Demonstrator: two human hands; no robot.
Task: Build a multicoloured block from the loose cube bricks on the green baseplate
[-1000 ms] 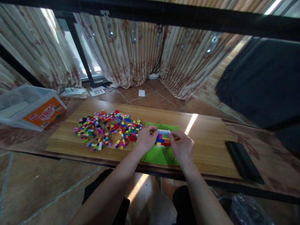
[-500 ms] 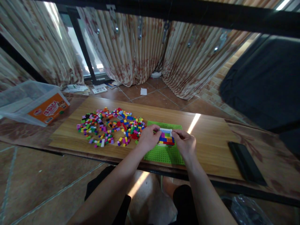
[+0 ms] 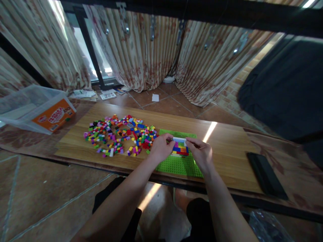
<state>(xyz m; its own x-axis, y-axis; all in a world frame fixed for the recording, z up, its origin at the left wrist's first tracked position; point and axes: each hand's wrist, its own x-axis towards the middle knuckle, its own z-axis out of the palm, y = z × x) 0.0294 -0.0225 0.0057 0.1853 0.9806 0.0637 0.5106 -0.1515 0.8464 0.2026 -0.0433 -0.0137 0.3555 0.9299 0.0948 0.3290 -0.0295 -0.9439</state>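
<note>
Honey-brown wood grain runs along the counter [image 3: 227, 151], and from here the baseplate [image 3: 174, 166] by its near edge looks bright lime green. The block build [image 3: 180, 149] on it is white along the far side, with purple, green, blue, orange, yellow and red on the side facing the near edge. Toward the counter's left edge, the loose bricks [image 3: 124, 133] make a speckle of red, yellow, blue, purple, pink, green, orange, black and white. Beyond that edge, a clear bin [image 3: 27, 121] wears an orange label [image 3: 54, 116] with white lettering; at the right edge, a case [image 3: 266, 174] is plain black.
</note>
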